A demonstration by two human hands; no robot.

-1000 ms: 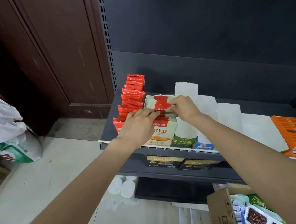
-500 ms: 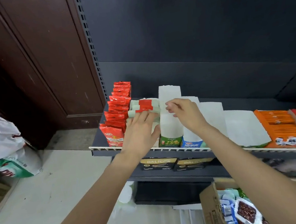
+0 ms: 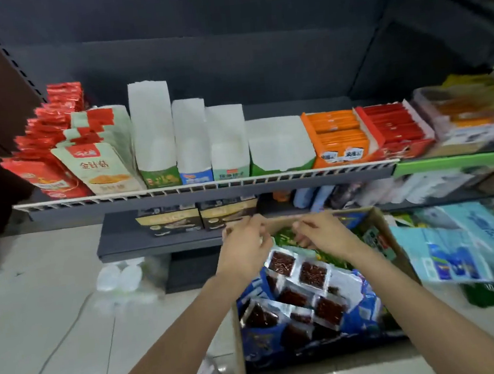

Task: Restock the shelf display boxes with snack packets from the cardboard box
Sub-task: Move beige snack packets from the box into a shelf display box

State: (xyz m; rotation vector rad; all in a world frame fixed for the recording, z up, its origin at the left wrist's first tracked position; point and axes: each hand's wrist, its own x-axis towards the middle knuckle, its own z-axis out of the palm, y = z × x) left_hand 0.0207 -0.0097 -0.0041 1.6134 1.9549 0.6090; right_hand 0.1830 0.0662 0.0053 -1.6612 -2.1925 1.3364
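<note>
The open cardboard box (image 3: pixel 393 227) stands on the floor below the shelf. It is full of snack packets: clear ones with dark red filling (image 3: pixel 313 274), blue ones (image 3: pixel 362 299), and green ones (image 3: pixel 283 236) at its far end. My left hand (image 3: pixel 244 249) and my right hand (image 3: pixel 323 235) are both inside the far end of the box. Their fingers curl over the green packets, and blur hides whether either holds one. On the shelf, white display boxes (image 3: pixel 152 129) stand with nothing showing in them, beside a filled pale green box (image 3: pixel 101 158).
Red packets (image 3: pixel 45 137) fill the shelf's left end; orange boxes (image 3: pixel 337 136) and red boxes (image 3: pixel 394 127) sit to the right. A lower shelf (image 3: pixel 154 241) carries dark boxes. Blue packages (image 3: pixel 454 251) lie on the floor to the right, and a cable (image 3: pixel 55 341) runs at the left.
Both hands have left the pale green display box on the shelf and dropped into the cardboard box on the floor. My view has swung right and down.
</note>
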